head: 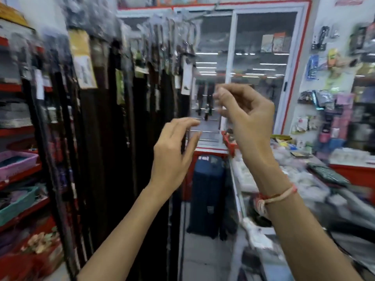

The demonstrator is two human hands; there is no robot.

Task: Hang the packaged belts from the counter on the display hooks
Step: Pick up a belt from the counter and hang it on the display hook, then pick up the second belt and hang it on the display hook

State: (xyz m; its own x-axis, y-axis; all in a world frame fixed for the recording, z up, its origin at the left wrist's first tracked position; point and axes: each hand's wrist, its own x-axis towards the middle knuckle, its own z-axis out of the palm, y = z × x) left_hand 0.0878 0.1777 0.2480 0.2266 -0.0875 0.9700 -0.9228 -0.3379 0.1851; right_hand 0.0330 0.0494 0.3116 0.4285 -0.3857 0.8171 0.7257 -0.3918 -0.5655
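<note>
Both hands are raised in front of the belt rack: the left hand [174,147] is loosely spread with nothing in it, and the right hand [243,116] has its fingertips drawn together, though blur hides whether anything thin is pinched there. Packaged belts [129,84] hang in a dense row from the display hooks [162,19] at left, while the cluttered counter [300,179] lies at right. Judged from this head view, one hanging is complete or nearly so; the next move calls for turning to the counter for another package.
</note>
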